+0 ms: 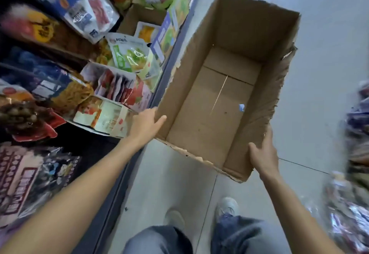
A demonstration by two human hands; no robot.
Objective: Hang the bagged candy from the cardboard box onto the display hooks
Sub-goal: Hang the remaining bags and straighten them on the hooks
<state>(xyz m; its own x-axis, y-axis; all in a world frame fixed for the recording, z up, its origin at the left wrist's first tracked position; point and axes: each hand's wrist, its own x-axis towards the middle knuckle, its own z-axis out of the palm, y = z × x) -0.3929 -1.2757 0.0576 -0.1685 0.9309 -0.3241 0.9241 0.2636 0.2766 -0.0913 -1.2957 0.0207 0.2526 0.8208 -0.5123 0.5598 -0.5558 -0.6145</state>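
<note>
The cardboard box [225,85] fills the centre and upper right of the frame, open side up, with no candy bags showing inside, only a small blue scrap [241,107] on its bottom. The left hand [146,124] grasps the near left wall, thumb inside; the right hand [263,153] grasps the near right corner, probably to carry the emptied box off. Bagged snacks [129,56] crowd the shelves at the frame's left, well apart from both hands' fingers.
</note>
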